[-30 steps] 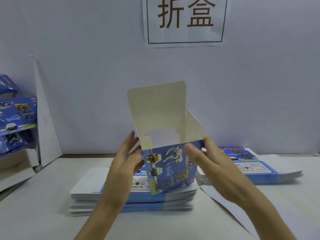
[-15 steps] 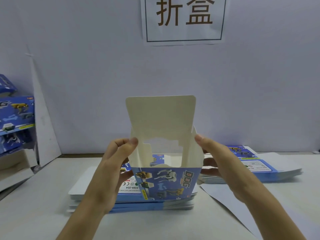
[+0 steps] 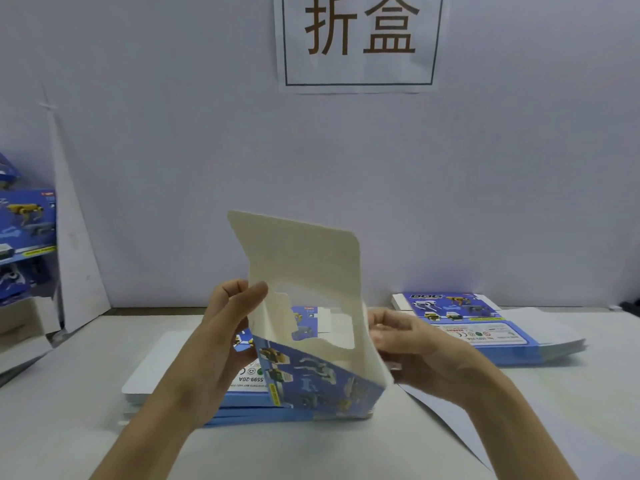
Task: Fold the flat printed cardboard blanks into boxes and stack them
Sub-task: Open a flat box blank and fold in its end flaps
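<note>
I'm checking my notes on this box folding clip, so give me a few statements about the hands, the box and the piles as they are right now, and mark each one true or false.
1. The left hand and the right hand both hold the half-folded box. True.
2. The top flap of the box is folded shut. False: it stands open above the box.
3. A pile of flat blanks lies on the table to the right of the box. True.
4. The sign on the wall is blank. False: it bears two large characters.
</note>
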